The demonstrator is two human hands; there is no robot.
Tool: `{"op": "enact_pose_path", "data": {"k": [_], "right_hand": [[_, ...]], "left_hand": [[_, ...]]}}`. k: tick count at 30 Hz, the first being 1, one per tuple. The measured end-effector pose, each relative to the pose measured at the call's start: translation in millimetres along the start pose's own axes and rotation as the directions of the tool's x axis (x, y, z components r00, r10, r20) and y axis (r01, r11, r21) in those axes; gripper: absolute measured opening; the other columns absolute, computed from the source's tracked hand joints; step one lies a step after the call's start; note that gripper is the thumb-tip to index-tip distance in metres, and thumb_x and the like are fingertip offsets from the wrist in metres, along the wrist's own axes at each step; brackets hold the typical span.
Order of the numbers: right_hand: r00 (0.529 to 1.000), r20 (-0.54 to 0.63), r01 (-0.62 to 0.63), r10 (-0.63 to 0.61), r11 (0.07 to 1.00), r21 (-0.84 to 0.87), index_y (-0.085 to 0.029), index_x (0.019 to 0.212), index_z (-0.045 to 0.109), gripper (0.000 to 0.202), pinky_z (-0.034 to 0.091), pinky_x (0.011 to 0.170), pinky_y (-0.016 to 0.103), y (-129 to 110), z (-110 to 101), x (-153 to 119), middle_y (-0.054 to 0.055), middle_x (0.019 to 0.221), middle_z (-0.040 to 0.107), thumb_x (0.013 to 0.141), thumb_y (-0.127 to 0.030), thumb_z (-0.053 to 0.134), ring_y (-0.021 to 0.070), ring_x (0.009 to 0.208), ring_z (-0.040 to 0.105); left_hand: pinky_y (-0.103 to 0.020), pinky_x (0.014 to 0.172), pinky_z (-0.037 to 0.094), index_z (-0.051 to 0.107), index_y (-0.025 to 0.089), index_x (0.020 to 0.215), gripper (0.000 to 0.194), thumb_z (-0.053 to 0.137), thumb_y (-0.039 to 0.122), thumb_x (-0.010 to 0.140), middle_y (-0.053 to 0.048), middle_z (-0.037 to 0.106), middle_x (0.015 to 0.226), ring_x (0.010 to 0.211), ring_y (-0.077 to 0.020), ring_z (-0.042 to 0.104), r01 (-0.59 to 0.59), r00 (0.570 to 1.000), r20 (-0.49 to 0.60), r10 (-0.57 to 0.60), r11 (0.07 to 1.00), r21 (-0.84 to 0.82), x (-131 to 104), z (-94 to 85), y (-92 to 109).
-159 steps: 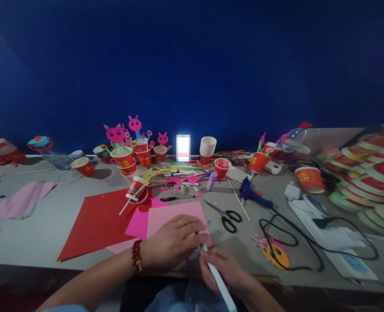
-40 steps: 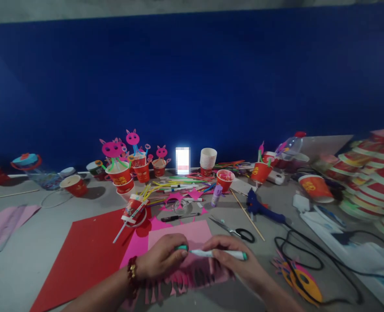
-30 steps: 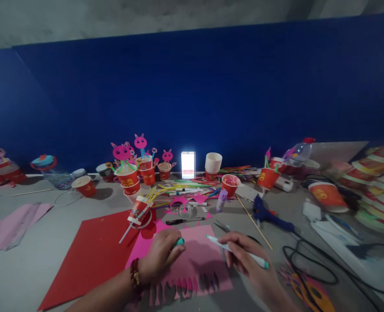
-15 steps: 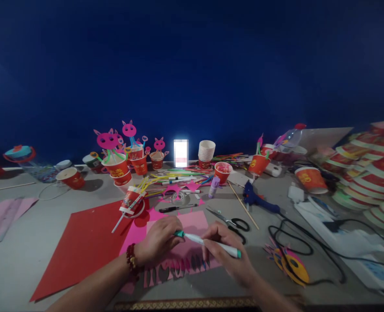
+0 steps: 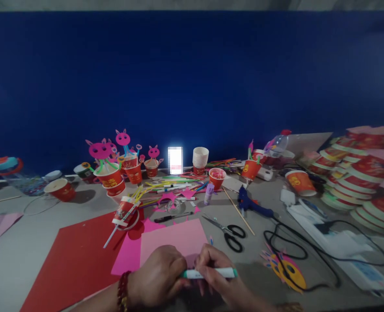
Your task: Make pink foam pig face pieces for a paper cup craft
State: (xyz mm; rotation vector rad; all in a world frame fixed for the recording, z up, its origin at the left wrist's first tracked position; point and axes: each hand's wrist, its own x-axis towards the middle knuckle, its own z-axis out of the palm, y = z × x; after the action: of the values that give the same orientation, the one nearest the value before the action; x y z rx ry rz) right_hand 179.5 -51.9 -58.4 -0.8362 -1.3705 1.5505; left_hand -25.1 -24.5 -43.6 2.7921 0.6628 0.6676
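Note:
A white marker (image 5: 220, 273) with green ends lies crosswise between my two hands. My right hand (image 5: 213, 268) is closed round its barrel. My left hand (image 5: 164, 273) is closed at its left green end, the cap side; whether the cap is fully on is hidden by the fingers. A small blue-and-pink tip (image 5: 211, 239) sticks up behind my right fingers. Under the hands lies a pale pink paper sheet (image 5: 175, 236), its near part covered. Black-handled scissors (image 5: 232, 236) lie beyond my right hand.
Red card (image 5: 71, 255) and bright pink paper (image 5: 126, 255) lie on the left. A blue glue gun (image 5: 253, 203) with a looping black cord and a yellow paper figure (image 5: 291, 273) are on the right. Stacked red paper cups (image 5: 361, 173) and decorated cups (image 5: 112, 177) stand farther back.
Both hands have moved down toward the table's near edge with the marker, now closer together. The marker has gone from tilted to nearly level. The view has tipped upward.

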Motion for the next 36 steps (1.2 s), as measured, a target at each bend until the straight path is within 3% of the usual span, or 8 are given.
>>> {"op": "enact_pose_path", "data": {"k": [4, 10, 15, 19, 23, 27, 32, 36], "right_hand": [[0.996, -0.002, -0.093, 0.093, 0.996, -0.005, -0.02, 0.09, 0.055, 0.045, 0.029, 0.041, 0.018, -7.0, -11.9, 14.2, -0.007, 0.053, 0.054, 0.082, -0.064, 0.065, 0.0078, 0.04, 0.042], [0.915, -0.365, -0.171, 0.17, 0.985, 0.031, -0.019, 0.117, 0.054, 0.058, 0.017, 0.041, 0.019, -16.6, -38.0, 11.8, -0.005, 0.058, 0.061, 0.084, -0.066, 0.061, 0.0074, 0.04, 0.034], [0.95, -0.268, -0.165, 0.16, 0.986, 0.003, -0.019, 0.111, 0.056, 0.058, 0.021, 0.042, 0.019, -14.0, -38.1, 3.8, -0.005, 0.058, 0.059, 0.079, -0.066, 0.066, 0.0072, 0.042, 0.034], [0.973, -0.219, -0.107, 0.077, 0.986, -0.128, -0.019, 0.105, 0.058, 0.052, 0.025, 0.041, 0.02, -11.4, -37.7, -4.2, -0.004, 0.061, 0.056, 0.085, -0.067, 0.059, 0.0089, 0.044, 0.037], [0.971, -0.229, -0.032, -0.065, 0.917, -0.397, -0.018, 0.099, 0.064, 0.038, 0.039, 0.05, 0.023, -13.0, -47.0, -13.4, 0.002, 0.073, 0.063, 0.094, -0.055, 0.053, 0.0136, 0.058, 0.053], [0.938, -0.205, 0.11, -0.28, 0.8, -0.589, -0.021, 0.107, 0.064, 0.024, 0.051, 0.068, 0.028, -22.0, -49.3, -8.4, 0.006, 0.094, 0.069, 0.099, -0.039, 0.05, 0.0187, 0.078, 0.064], [0.862, 0.0, 0.352, -0.506, 0.6, -0.718, -0.024, 0.125, 0.056, 0.028, 0.045, 0.102, 0.038, -46.0, -31.3, 11.9, 0.01, 0.127, 0.062, 0.099, -0.03, 0.052, 0.0257, 0.12, 0.056], [0.898, 0.144, 0.395, -0.415, 0.621, -0.677, -0.022, 0.115, 0.06, 0.025, 0.047, 0.093, 0.034, -59.9, -14.1, 22.0, 0.007, 0.112, 0.066, 0.097, -0.04, 0.058, 0.0231, 0.106, 0.06]], "left_hand": [[-0.031, 0.058, 0.036, 0.055, 0.02, 0.079, 0.041, 0.027, 0.038, 0.104, -0.004, 0.064, 0.072, 0.063, -0.0189, 0.054, 0.102, 0.994, 0.021, -0.107, 0.982, 0.16, 4.5, -4.0, -21.0], [-0.036, 0.072, 0.046, 0.062, 0.017, 0.087, 0.022, 0.047, 0.026, 0.1, -0.007, 0.068, 0.082, 0.077, -0.0242, 0.065, 0.324, 0.919, 0.034, -0.394, 0.8, 0.505, 23.3, -28.3, -61.8], [-0.039, 0.077, 0.048, 0.067, 0.014, 0.093, 0.017, 0.059, 0.028, 0.095, -0.011, 0.071, 0.085, 0.083, -0.0272, 0.067, 0.317, 0.911, 0.042, -0.41, 0.762, 0.565, 60.7, -13.3, -77.1], [-0.042, 0.078, 0.05, 0.064, 0.009, 0.113, 0.042, 0.068, 0.042, 0.089, -0.017, 0.07, 0.101, 0.093, -0.032, 0.066, 0.351, 0.906, -0.014, -0.424, 0.731, 0.586, 80.4, -0.7, -79.1], [-0.045, 0.099, 0.045, 0.053, 0.018, 0.135, 0.046, 0.061, 0.039, 0.095, -0.015, 0.056, 0.141, 0.122, -0.0318, 0.054, 0.277, 0.943, -0.016, -0.332, 0.758, 0.591, 64.7, -5.5, -61.4], [-0.047, 0.112, 0.033, 0.046, 0.025, 0.143, 0.048, 0.056, 0.034, 0.097, -0.009, 0.042, 0.155, 0.134, -0.0285, 0.044, 0.001, 1.0, 0.0, -0.002, 0.814, 0.581, 38.4, -15.7, -32.2], [-0.044, 0.11, 0.035, 0.062, 0.024, 0.12, 0.026, 0.057, 0.027, 0.095, -0.007, 0.048, 0.15, 0.125, -0.0249, 0.048, -0.106, 0.99, -0.03, 0.139, 0.862, 0.496, 30.4, -25.3, -7.0], [-0.051, 0.112, 0.029, 0.066, 0.026, 0.098, 0.008, 0.061, 0.026, 0.092, -0.002, 0.058, 0.137, 0.112, -0.0233, 0.05, -0.123, 0.987, -0.049, 0.156, 0.904, 0.41, 29.5, -24.6, 0.0]]}}
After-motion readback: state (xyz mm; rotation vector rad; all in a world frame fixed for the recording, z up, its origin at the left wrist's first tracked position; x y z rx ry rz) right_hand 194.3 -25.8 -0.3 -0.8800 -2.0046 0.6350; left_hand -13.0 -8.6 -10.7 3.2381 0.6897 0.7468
